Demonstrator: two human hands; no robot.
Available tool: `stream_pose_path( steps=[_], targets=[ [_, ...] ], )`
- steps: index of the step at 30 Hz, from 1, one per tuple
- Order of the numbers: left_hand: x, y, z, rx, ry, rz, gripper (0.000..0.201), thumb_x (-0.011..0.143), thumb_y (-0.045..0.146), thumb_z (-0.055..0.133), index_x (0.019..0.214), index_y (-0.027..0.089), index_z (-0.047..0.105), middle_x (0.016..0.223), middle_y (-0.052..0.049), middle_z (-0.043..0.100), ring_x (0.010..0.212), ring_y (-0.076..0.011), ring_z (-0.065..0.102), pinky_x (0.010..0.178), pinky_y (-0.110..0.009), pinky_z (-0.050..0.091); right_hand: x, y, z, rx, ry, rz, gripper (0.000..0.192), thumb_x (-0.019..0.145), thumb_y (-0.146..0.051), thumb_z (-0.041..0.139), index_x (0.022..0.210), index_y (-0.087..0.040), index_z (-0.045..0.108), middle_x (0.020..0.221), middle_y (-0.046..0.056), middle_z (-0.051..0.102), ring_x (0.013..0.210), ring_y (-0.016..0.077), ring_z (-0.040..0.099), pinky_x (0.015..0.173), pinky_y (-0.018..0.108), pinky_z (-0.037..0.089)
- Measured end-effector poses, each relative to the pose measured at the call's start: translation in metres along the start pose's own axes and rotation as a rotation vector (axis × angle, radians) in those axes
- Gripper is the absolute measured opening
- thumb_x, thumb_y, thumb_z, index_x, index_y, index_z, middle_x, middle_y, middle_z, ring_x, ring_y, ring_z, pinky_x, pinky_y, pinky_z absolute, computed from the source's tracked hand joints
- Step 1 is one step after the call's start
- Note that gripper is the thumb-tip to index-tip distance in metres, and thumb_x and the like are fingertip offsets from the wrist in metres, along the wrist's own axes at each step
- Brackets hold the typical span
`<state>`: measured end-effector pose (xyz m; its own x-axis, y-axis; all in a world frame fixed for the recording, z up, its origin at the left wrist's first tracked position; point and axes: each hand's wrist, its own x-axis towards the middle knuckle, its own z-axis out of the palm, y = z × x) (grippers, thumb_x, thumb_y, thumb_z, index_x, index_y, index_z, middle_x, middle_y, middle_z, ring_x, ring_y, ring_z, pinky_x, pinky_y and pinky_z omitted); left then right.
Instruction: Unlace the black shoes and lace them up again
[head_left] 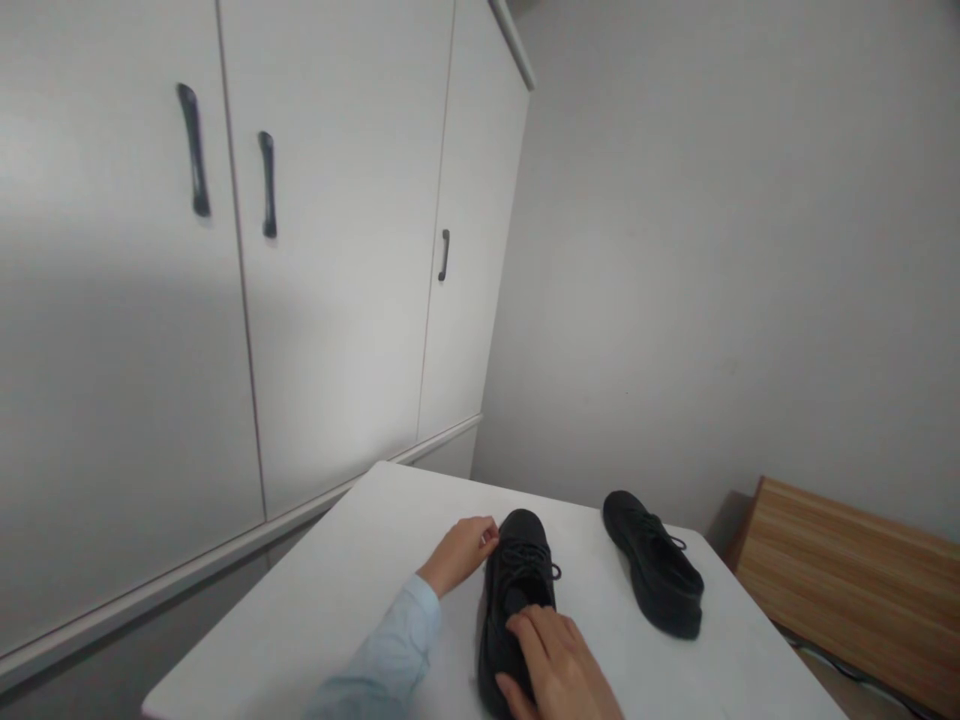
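Observation:
A black lace-up shoe [523, 530] stands on the white table with its toe pointing away from me; its lace is tied in a bow. My right hand [559, 660] grips the rear of this shoe, fingers at the opening and thumb on the heel's left side. Beside the left edge of the toe, my left hand [459, 553] is closed with its fingers curled; whether something thin is pinched in them is hidden. The matching black shoe [652, 565] lies apart to the right, also laced, with no hand on it.
The white table [360, 570] extends under both shoes. White cabinet doors [337, 250] with dark handles rise along the left. A grey wall [675, 280] stands behind, and a wood-grain piece of furniture [847, 580] is at the right beyond the table edge.

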<state>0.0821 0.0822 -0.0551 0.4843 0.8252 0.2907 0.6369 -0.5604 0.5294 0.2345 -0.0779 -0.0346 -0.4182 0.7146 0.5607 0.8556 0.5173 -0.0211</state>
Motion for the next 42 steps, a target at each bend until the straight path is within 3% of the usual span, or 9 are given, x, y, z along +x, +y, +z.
stream_pose_path(
  steps=[3,7,12,17,24,32,37,42],
  targets=[
    [-0.001,-0.001,0.001,0.043,0.001,-0.006,0.017,0.083,0.022,0.046,0.087,0.018,0.062,0.085,-0.005,0.067,0.078,-0.0156,0.059,0.071,-0.023,0.041,-0.017,0.009,0.031,-0.122,0.124,-0.035,0.047,0.072,-0.029,0.067,0.112,-0.012,0.051,0.089,0.010,0.068,0.077,0.0256,0.062,0.077,0.037,0.047],
    [-0.001,0.000,0.001,0.114,-0.016,-0.035,0.017,0.083,0.022,0.045,0.088,0.018,0.061,0.086,-0.005,0.066,0.080,-0.0170,0.059,0.072,-0.025,0.041,-0.031,0.021,0.050,-0.194,0.179,-0.067,0.048,0.075,-0.032,0.066,0.116,-0.013,0.050,0.089,0.009,0.069,0.083,0.0249,0.062,0.076,0.035,0.044],
    [-0.003,0.003,-0.001,0.148,-0.049,-0.061,0.018,0.085,0.022,0.044,0.090,0.018,0.061,0.090,-0.006,0.066,0.085,-0.0180,0.059,0.076,-0.026,0.041,-0.030,0.021,0.057,-0.133,0.206,0.069,0.041,0.065,-0.046,0.073,0.095,-0.022,0.058,0.082,0.003,0.068,0.078,0.0249,0.061,0.071,0.036,0.040],
    [-0.003,0.004,-0.001,0.187,-0.045,-0.061,0.017,0.085,0.022,0.044,0.090,0.019,0.060,0.089,-0.006,0.066,0.086,-0.0188,0.060,0.075,-0.026,0.041,-0.026,0.021,0.050,-0.033,0.145,0.138,0.028,0.063,-0.033,0.078,0.080,-0.025,0.057,0.076,-0.003,0.067,0.078,0.0213,0.059,0.072,0.033,0.038],
    [-0.006,0.004,-0.002,0.202,-0.008,-0.023,0.020,0.087,0.024,0.040,0.089,0.020,0.060,0.088,-0.006,0.066,0.082,-0.0184,0.060,0.072,-0.026,0.040,-0.023,0.042,0.018,-0.021,0.052,0.143,0.030,0.064,-0.008,0.074,0.085,-0.024,0.058,0.083,-0.003,0.067,0.086,0.0211,0.059,0.077,0.031,0.039],
    [-0.006,0.006,-0.003,0.177,-0.026,-0.033,0.023,0.088,0.024,0.038,0.086,0.019,0.060,0.087,-0.006,0.066,0.081,-0.0180,0.061,0.073,-0.026,0.041,-0.014,0.102,-0.011,-0.150,0.027,0.210,0.016,0.071,-0.006,0.063,0.077,-0.020,0.060,0.085,0.004,0.067,0.084,0.0238,0.062,0.069,0.032,0.046],
    [-0.007,0.008,-0.005,0.175,-0.032,-0.042,0.022,0.088,0.024,0.039,0.086,0.019,0.061,0.086,-0.006,0.066,0.080,-0.0183,0.061,0.071,-0.026,0.041,-0.015,0.146,-0.011,-0.108,0.024,0.299,0.011,0.074,-0.013,0.057,0.082,-0.020,0.062,0.090,0.006,0.066,0.085,0.0221,0.064,0.070,0.030,0.050],
    [-0.007,0.009,-0.006,0.185,-0.043,-0.053,0.022,0.088,0.024,0.039,0.086,0.019,0.060,0.087,-0.006,0.066,0.080,-0.0181,0.061,0.071,-0.026,0.041,-0.019,0.166,-0.004,-0.100,0.031,0.384,0.014,0.076,-0.019,0.054,0.087,-0.021,0.062,0.092,0.005,0.066,0.082,0.0206,0.065,0.066,0.028,0.051]
  ],
)
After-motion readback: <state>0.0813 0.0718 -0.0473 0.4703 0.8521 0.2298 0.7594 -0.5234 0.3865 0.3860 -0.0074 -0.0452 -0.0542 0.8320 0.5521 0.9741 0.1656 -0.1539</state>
